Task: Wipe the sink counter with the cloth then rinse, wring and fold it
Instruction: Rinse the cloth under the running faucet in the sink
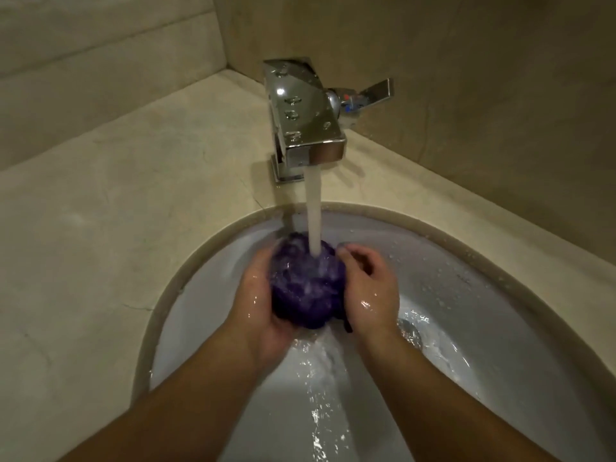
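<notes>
A purple cloth point(305, 288) is bunched into a wet ball over the white sink basin point(483, 328). My left hand point(256, 305) cups it from the left and below. My right hand point(370, 288) presses against its right side, fingers curled around it. A stream of water point(313, 208) falls from the chrome faucet point(300, 118) straight onto the top of the cloth. Water runs off the cloth and down the basin between my forearms. Both hands are wet.
The beige stone counter point(116, 211) surrounds the basin on the left and behind. The faucet's lever handle point(376, 90) sticks out to the right. The drain point(411, 331) lies just right of my right wrist. Beige walls rise close behind and to the right.
</notes>
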The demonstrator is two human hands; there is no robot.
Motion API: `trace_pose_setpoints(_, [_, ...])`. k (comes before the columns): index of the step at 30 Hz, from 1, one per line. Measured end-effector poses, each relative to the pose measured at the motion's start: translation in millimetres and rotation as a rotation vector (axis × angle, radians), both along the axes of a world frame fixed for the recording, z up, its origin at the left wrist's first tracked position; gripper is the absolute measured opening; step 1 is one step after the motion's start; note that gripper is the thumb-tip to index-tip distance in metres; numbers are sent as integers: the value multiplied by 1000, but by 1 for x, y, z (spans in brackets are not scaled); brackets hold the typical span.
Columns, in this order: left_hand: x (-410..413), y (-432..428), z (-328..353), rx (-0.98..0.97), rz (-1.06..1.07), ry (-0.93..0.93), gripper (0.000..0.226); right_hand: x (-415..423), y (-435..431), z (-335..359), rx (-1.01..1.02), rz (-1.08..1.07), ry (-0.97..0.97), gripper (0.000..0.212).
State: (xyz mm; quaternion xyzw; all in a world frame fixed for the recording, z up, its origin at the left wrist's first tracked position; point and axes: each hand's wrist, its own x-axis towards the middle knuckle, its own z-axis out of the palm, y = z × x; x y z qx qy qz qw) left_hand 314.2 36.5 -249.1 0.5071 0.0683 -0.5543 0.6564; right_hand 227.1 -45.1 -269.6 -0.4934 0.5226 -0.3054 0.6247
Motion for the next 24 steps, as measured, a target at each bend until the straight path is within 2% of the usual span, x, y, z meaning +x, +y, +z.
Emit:
trace_pose_setpoints(2, [5,-4,-2,17,114,-220,22,0,3,1,-101,38,54,16])
trace_pose_setpoints(3, [7,-6,-3,35,172,-339,17,2,7,1,-11,53,-32,21])
trace_pose_setpoints(5, [8,-9,-3,58,218,-552,26,9,14,4,259,104,-229,39])
trace_pose_setpoints(6, [6,-12,-2,64,214,-621,30,12,16,0,302,132,-274,49])
trace_pose_setpoints(8, [-3,-17,-3,53,197,-701,22,18,17,-10,304,87,-308,62])
trace_pose_setpoints(10, [-15,-19,-6,61,186,-762,10,20,17,-18,260,54,-236,56])
trace_pose_setpoints(14, [-20,-22,-27,249,267,-921,7,20,14,-30,65,-6,-113,14])
trace_pose_setpoints(18, [-21,-24,-32,291,276,-1012,16,17,13,-42,-51,-18,30,17])
trace_pose_setpoints(19, [-22,-25,-31,305,257,-1061,22,19,12,-39,-112,-22,93,22])
trace_pose_setpoints(20, [-23,-25,-30,333,238,-1113,24,21,10,-41,-69,-84,105,31])
trace_pose_setpoints(23, [-21,-26,-35,399,207,-1215,5,25,9,-39,-169,-33,199,42])
trace_pose_setpoints(24, [-20,-26,-37,408,197,-1255,10,25,8,-40,-197,-26,228,39])
